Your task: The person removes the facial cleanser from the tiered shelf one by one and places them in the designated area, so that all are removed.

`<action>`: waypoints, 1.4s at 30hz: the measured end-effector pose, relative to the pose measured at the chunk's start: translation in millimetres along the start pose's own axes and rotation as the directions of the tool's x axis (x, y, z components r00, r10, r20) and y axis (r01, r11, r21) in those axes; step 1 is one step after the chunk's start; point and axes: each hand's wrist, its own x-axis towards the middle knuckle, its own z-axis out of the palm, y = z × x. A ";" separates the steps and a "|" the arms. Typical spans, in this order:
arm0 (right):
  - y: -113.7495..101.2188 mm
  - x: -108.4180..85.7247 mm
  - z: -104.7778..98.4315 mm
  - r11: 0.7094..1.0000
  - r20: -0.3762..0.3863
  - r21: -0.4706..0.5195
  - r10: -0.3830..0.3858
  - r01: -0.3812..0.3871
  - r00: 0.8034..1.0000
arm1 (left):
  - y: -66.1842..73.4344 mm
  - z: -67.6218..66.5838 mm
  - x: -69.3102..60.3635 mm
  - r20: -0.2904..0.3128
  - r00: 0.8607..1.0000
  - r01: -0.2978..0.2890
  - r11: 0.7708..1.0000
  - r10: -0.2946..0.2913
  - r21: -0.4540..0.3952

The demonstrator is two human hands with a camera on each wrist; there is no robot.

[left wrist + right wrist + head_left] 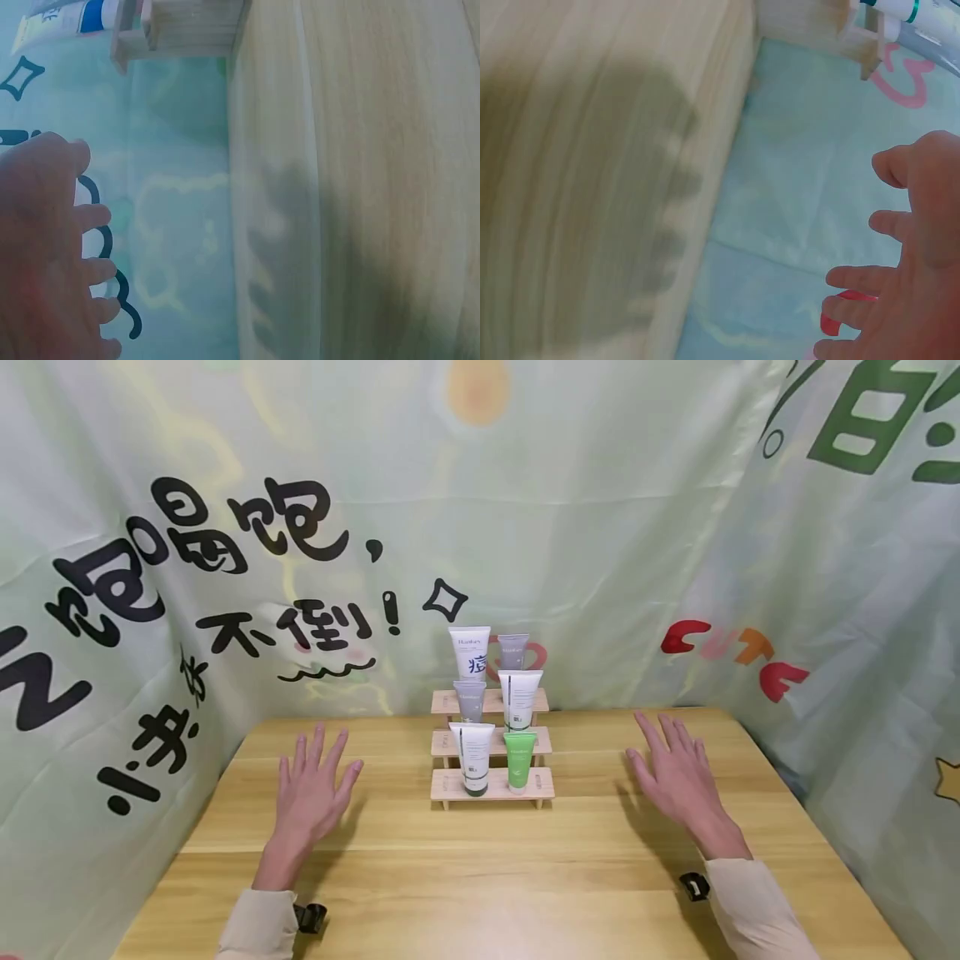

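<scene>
My left hand point(309, 797) is held over the left part of the table, fingers spread and holding nothing. My right hand point(681, 774) is over the right part in the same way, also without anything in it. Between them stands a three-step wooden display rack point(491, 785), touched by neither hand. Its top step bears a white tube with blue print point(471, 652) and a grey tube point(513, 650). A second grey tube point(470, 700) and a white tube point(521, 697) are on the middle step. On the lowest step are another white tube point(475, 753) and a green tube point(519, 758).
The wooden table point(480, 877) ends at a printed cloth backdrop point(600, 568) that hangs behind it and along both sides. Dark wrist devices sit at the left cuff point(258, 922) and right cuff point(753, 902). Hand shadows fall on the tabletop.
</scene>
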 end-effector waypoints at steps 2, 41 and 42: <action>-3.3 -0.2 -1.0 0.999 -0.038 0.029 -0.028 0.029 0.999 | 4.1 0.6 -2.1 0.001 1.000 0.002 1.000 -0.002 -0.015; -104.2 115.3 -23.9 0.398 -0.035 0.917 0.017 0.025 0.999 | 98.4 87.9 -11.1 0.143 0.982 0.181 0.392 -0.123 -0.902; -106.9 118.9 -23.4 0.389 -0.029 0.921 0.013 0.022 1.000 | 98.6 87.9 -10.7 0.154 0.980 0.191 0.367 -0.127 -0.911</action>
